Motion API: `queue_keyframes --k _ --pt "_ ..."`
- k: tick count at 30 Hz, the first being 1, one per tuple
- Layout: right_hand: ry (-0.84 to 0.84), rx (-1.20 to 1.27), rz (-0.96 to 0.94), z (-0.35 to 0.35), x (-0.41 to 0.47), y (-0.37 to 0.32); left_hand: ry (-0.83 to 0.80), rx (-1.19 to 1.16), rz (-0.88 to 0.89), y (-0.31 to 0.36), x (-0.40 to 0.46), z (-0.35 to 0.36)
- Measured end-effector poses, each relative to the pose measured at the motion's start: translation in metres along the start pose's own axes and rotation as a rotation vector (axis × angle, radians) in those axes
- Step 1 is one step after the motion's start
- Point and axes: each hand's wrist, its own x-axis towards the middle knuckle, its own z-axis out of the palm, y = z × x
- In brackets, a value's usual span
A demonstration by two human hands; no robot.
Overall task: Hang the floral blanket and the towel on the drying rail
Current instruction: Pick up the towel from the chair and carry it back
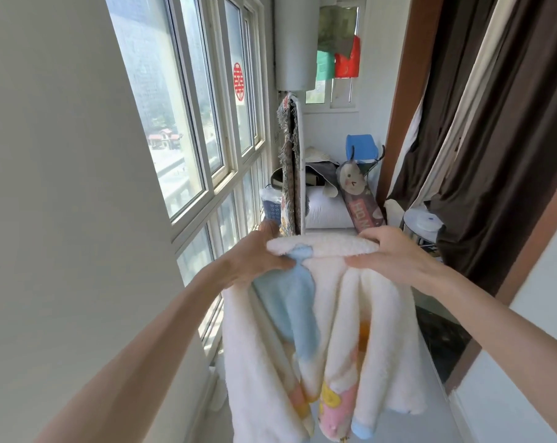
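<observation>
A fluffy white blanket [366,330] with pale blue, pink and yellow flower patches hangs in folds in front of me, its top edge bunched into a roll at chest height. My left hand [254,257] grips the left end of that roll, thumb on the blue patch. My right hand [395,251] grips the right end. Whatever bar lies under the roll is hidden by the cloth. Beyond it a white upright rack [299,167] carries a fringed patterned cloth [288,174]. I cannot make out a separate towel.
Tall windows [187,123] run along the left wall. Dark brown curtains [494,139] hang on the right. At the balcony's far end are a white pillow [325,212], a cat-print bolster [357,193], a blue box [361,147] and a white cylinder tank [296,43].
</observation>
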Motion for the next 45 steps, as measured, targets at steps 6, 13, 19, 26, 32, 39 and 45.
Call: queue_keyframes --k 6,13,19,26,32,39,45 --pt "-0.054 0.037 -0.150 0.002 0.076 0.007 -0.376 -0.579 -0.001 -0.022 0.055 -0.018" --pt "-0.027 0.145 -0.270 0.009 0.180 -0.006 -0.467 -0.826 -0.045 -0.043 0.135 -0.026" --pt "0.029 -0.035 -0.260 -0.007 0.245 -0.008 -0.364 -0.607 0.007 -0.053 0.206 -0.089" --pt "0.078 -0.201 -0.205 -0.038 0.307 0.012 -0.344 0.009 0.114 -0.012 0.285 -0.141" --pt "0.208 -0.376 -0.259 -0.067 0.372 0.031 -0.176 0.039 0.245 0.025 0.351 -0.163" --pt "0.389 -0.361 -0.320 -0.107 0.475 0.043 0.158 0.204 0.429 0.068 0.432 -0.183" --pt "0.421 -0.300 -0.338 -0.133 0.555 0.037 0.456 0.462 0.470 0.093 0.504 -0.206"
